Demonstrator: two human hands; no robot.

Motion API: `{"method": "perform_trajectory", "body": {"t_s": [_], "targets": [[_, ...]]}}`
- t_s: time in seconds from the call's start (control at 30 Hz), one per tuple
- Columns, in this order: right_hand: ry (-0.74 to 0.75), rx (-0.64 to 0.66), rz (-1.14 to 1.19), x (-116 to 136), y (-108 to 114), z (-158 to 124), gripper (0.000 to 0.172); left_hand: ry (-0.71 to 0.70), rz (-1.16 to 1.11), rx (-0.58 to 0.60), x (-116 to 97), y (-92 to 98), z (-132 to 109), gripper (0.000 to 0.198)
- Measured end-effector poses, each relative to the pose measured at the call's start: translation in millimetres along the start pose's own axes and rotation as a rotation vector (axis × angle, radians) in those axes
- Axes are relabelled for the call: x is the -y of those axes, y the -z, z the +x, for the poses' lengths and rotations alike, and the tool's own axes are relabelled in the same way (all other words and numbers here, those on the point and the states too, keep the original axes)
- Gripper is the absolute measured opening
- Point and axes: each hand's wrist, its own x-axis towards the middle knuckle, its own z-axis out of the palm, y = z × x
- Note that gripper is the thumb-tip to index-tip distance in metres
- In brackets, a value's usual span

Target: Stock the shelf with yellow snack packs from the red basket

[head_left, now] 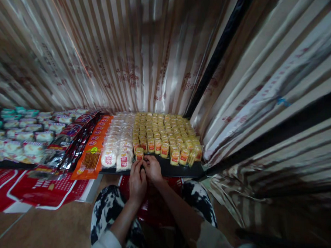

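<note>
My left hand (137,181) and my right hand (153,168) meet at the front edge of a black shelf (179,170), fingers curled together just below a small yellow snack packet (139,153). What the fingers pinch is hidden. Behind them stand rows of yellow packets (166,133). To their left lie rows of white packets with red labels (119,145). A red basket (155,206) rests on my lap under both wrists.
Orange snack bags (93,152) and dark foil bags (72,142) lie left of the white packets. Further left are pale green-topped packs (18,133). Red and white flat cartons (38,188) lie on the floor. Striped plastic curtains (263,89) hang behind and right.
</note>
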Motion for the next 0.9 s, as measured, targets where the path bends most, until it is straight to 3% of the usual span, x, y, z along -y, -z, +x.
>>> {"method": "perform_trajectory", "body": {"t_s": [0.3, 0.5, 0.63, 0.9], "targets": [[0.024, 0.027, -0.115, -4.2, -13.3, 20.7, 0.02, 0.116, -0.076, 0.039, 27.2, -21.6, 16.1, 0.04], [-0.031, 0.006, -0.013, -9.6, -17.3, 21.2, 0.019, 0.093, -0.105, 0.011, 30.3, -25.8, 16.4, 0.039], [0.021, -0.032, 0.124, -12.4, -20.8, 17.9, 0.019, 0.054, -0.128, -0.023, 32.2, -30.0, 14.4, 0.039], [0.053, -0.085, 0.088, -10.8, -26.1, 15.1, 0.019, 0.015, -0.058, -0.079, 34.9, -31.8, 16.6, 0.037]]}}
